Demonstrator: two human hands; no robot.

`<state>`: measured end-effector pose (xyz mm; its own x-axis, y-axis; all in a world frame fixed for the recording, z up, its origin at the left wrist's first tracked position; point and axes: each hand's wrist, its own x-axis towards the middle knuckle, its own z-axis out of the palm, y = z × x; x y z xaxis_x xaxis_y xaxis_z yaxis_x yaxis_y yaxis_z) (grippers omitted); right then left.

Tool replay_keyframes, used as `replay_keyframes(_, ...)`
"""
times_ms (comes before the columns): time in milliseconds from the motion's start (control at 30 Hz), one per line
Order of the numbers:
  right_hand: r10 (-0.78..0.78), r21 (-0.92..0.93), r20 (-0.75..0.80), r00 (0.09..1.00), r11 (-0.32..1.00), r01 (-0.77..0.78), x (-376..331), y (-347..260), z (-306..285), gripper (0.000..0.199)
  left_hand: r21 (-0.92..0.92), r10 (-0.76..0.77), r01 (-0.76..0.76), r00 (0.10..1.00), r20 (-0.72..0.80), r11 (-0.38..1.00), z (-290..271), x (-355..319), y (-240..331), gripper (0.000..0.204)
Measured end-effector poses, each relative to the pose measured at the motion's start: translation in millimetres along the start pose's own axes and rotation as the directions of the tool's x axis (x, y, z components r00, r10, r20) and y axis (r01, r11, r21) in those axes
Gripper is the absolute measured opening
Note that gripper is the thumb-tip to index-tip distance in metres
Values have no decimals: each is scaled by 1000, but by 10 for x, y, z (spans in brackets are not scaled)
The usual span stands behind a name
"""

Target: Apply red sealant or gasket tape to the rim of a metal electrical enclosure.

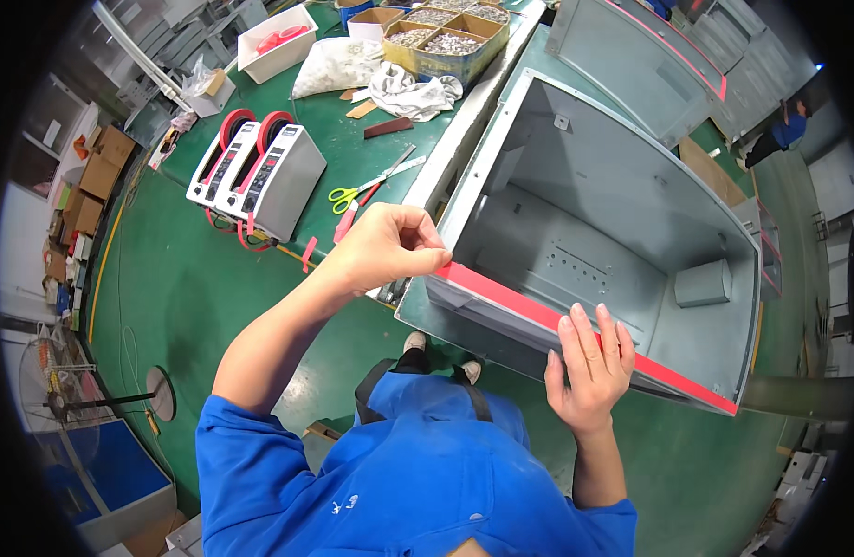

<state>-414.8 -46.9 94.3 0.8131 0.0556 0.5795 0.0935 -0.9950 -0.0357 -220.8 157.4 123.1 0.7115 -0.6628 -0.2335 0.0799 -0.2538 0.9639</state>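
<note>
A grey metal cabinet (622,167) lies with its open side up in front of me, showing punched holes and a small box inside. Red tape (515,301) runs along its near rim, from the left corner to the right one. At the left corner, my left hand (382,249) pinches the tape's end between thumb and forefinger. My right hand (589,376) rests farther along the same rim, its fingers stretched out over the tape and touching it. The thumb is apart from the fingers, and nothing is held in that hand.
Two tape dispensers (280,181) with red rolls stand on the green table to the left. Beside them lie yellow-green scissors (343,197). Farther back are white gloves (413,91) and a divided bin (487,63) of small hardware. A red-edged metal panel (631,70) sits behind the cabinet.
</note>
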Motion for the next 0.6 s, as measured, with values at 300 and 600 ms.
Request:
replay_keyframes(300, 1, -3, 20, 1000, 1000, -1, -3, -5, -10, 33, 16, 31, -31, 999, -11, 999, 13, -27, 4, 12)
replay_keyframes(600, 9, 2, 33, 999, 1000, -9, -1, -8, -19, 34, -17, 42, -42, 999, -30, 999, 33, -26, -23, 11)
